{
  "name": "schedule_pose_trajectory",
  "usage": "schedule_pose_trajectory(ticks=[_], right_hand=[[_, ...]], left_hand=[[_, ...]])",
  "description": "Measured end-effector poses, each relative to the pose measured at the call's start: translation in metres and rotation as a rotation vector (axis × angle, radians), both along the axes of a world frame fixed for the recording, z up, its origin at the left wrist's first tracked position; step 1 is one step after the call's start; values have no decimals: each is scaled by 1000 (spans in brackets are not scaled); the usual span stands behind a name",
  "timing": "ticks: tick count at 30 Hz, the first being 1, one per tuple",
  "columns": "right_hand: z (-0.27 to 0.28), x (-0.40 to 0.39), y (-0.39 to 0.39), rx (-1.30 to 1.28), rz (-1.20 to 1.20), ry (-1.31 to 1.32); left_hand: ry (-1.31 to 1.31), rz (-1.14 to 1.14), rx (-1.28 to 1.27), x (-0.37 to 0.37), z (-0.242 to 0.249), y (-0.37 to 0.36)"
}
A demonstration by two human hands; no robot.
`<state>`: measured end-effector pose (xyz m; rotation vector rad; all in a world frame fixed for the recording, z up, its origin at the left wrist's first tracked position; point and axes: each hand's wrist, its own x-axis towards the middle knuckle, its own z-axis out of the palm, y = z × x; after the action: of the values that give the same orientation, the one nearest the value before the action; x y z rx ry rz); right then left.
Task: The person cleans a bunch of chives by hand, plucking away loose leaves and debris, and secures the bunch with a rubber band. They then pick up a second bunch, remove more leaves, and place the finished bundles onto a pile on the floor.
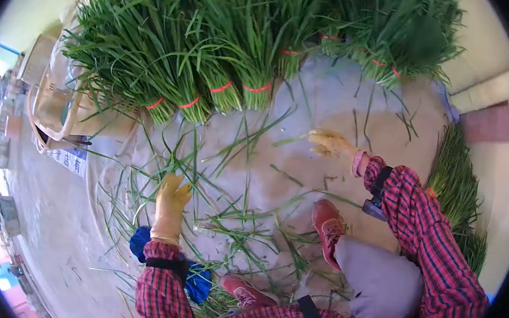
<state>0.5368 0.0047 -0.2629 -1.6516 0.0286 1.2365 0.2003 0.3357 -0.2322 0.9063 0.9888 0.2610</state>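
My left hand (171, 207), in a yellow glove, is low over loose green leaves (233, 233) scattered on the pale sheet, its fingers apart and partly among the leaves. No bundle is in it. Further right and higher, my right hand (330, 142), gloved too, points left with its fingers apart. One leaf (290, 140) ends at its fingertips; a grip on it does not show. Beyond both hands stand several leafy bundles (224, 93), tied with red bands near their pale stem ends.
A beige basket (50, 108) is at the left. More green stalks (458, 183) lie along the right wall. Red shoes (328, 229) rest on the sheet (384, 131), and a blue cloth item (197, 282) is beside my left forearm.
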Motion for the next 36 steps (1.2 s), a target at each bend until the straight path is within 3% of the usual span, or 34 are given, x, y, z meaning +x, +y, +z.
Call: schedule_pose_trajectory(ticks=[3,9,12,15,21,23,25,29,31,36], right_hand=[[-2,7,49,66,22,8],[14,44,160,-12,59,-326],[1,60,194,-66,79,-697],[-8,59,208,65,-66,-526],[-6,61,223,217,-154,-568],[10,59,221,-27,-73,-626],[-12,64,224,76,-109,-647],[-41,68,219,292,-179,-565],[-41,61,212,171,-83,-678],[-4,20,174,313,146,-687]], left_hand=[[72,65,36,19,-9,10],[153,101,127,80,-7,40],[129,65,183,118,8,43],[91,81,236,148,-5,52],[-82,149,440,216,-18,69],[-117,125,514,230,-24,70],[-75,150,505,241,-46,76],[-118,199,563,252,-36,65],[-169,200,585,247,-34,52],[-130,51,495,207,-12,-6]])
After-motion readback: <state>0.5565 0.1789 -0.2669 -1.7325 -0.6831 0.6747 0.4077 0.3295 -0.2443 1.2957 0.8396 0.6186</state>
